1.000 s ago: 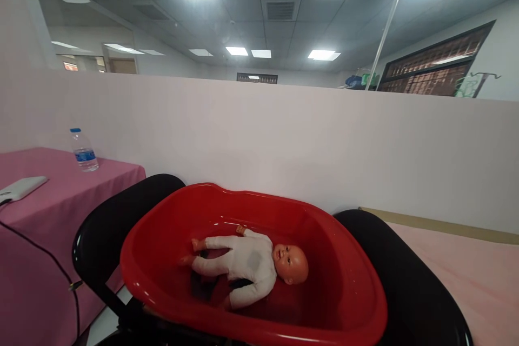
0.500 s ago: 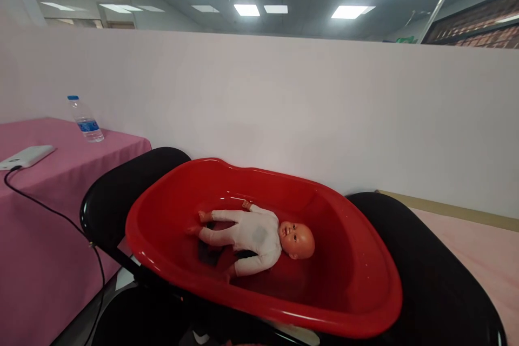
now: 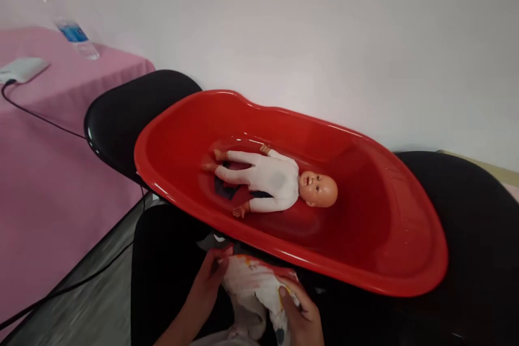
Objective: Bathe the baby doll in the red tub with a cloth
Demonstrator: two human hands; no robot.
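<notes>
At the bottom of the view, both my hands hold a white cloth (image 3: 249, 278) with red and yellow patches. My left hand (image 3: 214, 267) pinches its left edge, and my right hand (image 3: 298, 308) grips the right side with the thumb on top. Pale folds hang below the cloth; I cannot make out what they belong to. Just beyond my hands, a baby doll (image 3: 279, 175) lies on its back in a red baby bathtub (image 3: 365, 275), with its head to the right. Its body is white with a grey patch on the chest. Neither hand touches the doll.
Black chairs (image 3: 121, 113) stand under and around the tub, one more (image 3: 482, 216) at its right end. On the left, a pink-covered table (image 3: 117, 59) bears a water bottle (image 3: 73, 32) and a white device (image 3: 24, 69) with a black cable. A white wall (image 3: 284, 27) rises behind.
The view has tilted down, so the tub and table sit higher and the ceiling is gone. Both my hands have come into view with the cloth. The doll lies as before.
</notes>
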